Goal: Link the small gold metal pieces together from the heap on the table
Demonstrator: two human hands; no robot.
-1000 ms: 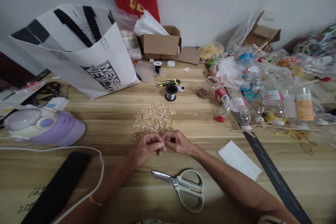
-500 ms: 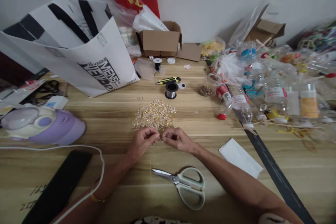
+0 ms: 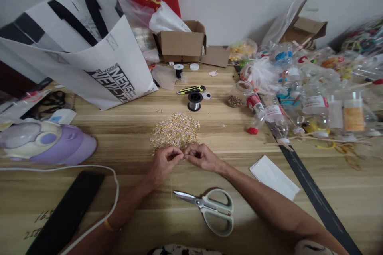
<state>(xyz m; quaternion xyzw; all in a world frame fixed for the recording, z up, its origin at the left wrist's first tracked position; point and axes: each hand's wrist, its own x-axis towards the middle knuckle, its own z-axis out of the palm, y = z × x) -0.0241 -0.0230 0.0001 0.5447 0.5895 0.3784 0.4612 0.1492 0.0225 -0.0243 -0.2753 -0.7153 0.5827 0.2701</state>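
My left hand (image 3: pixel 164 163) and my right hand (image 3: pixel 203 157) meet fingertip to fingertip at the near edge of a pile of small gold and silver beaded pieces (image 3: pixel 176 129). Both are closed in a pinch. Whatever lies between the fingertips is too small to make out. Scissors (image 3: pixel 209 209) with pale grey-green handles lie just below the hands, their blades pointing left. Beyond the pile stands a black spool of silvery wire (image 3: pixel 194 101), with a yellow and black utility knife (image 3: pixel 191 89) behind it.
Plastic bottles (image 3: pixel 312 105) and bags crowd the right side, near a jar of beads (image 3: pixel 236 97). A folded white paper (image 3: pixel 273 177) lies right. At left are a white shopping bag (image 3: pixel 104 67), a purple device (image 3: pixel 68 143), a white cable (image 3: pixel 116 187) and a black slab (image 3: pixel 68 211).
My left hand has shifted slightly, its fingertips now touching those of the right hand. The camera view has moved a little; the scissors and pile stay in place.
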